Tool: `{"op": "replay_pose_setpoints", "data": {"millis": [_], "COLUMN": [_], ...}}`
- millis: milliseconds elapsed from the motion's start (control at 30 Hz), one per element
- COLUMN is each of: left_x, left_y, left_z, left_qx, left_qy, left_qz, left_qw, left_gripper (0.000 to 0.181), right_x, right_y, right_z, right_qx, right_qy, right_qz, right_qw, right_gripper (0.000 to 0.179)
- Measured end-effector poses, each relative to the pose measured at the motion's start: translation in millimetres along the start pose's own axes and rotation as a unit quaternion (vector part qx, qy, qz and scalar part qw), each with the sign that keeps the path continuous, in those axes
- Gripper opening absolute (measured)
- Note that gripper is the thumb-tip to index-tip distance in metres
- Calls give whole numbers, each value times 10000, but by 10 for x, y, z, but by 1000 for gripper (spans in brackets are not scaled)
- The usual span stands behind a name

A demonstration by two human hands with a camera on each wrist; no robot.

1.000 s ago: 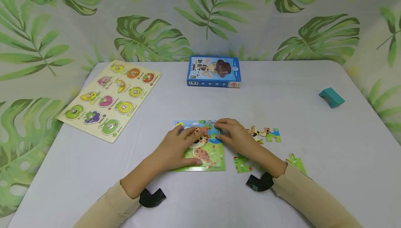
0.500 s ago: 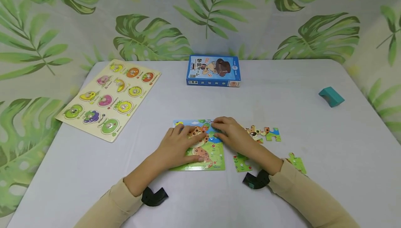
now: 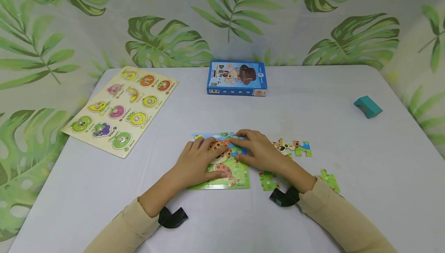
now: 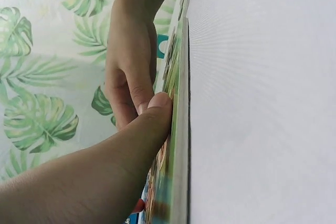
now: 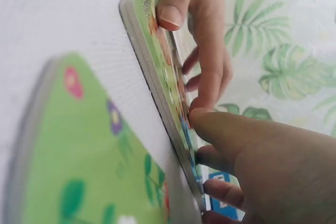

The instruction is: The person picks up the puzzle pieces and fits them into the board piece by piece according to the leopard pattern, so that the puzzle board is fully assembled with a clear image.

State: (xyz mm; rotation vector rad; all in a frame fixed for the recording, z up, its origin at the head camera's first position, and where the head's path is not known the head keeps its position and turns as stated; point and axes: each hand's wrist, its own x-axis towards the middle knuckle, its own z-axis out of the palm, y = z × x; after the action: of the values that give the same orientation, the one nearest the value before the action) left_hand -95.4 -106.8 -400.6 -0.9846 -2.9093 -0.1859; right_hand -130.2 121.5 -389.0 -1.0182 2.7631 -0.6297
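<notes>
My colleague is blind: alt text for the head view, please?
A person's left hand and right hand touch a spotted-animal jigsaw on a white table, loose pieces to its right. Fruit board left, blue box behind, teal block right.

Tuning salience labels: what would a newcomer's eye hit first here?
Probably the left hand and right hand over the cartoon leopard jigsaw puzzle, in the head view's lower middle. Next, likely the cream fruit peg board, toward the table's far left, and the blue game box near the far edge. The teal block stands out alone at far right.
</notes>
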Motion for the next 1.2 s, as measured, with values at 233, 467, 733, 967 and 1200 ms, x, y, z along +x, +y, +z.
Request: {"op": "replay_pose_setpoints", "data": {"millis": [233,467,733,967,1200], "left_x": [-1,-54,-229,-441,-534], "left_y": [-6,-109,-303,-441,-503], "left_z": [9,6,-55,-92,-55], "left_qx": [-83,-572,-1474,-1659,-1870], "left_qy": [-21,-65,111,115,125], "left_qz": [-13,27,-382,-729,-605], "left_qw": [10000,9983,9883,9834,9804], "left_gripper": [73,71,73,78,80], "right_x": [-10,-42,-210,-428,-529], "right_y": [-24,-14,27,211,405], "right_z": [-8,-63,-345,-473,-381], "right_qx": [-69,618,1472,1560,1630], "right_qy": [-180,-404,29,777,829], "right_qz": [155,229,464,449,515], "right_qw": [9997,9970,9880,9837,9818], "right_gripper": [53,64,69,69,66]}}
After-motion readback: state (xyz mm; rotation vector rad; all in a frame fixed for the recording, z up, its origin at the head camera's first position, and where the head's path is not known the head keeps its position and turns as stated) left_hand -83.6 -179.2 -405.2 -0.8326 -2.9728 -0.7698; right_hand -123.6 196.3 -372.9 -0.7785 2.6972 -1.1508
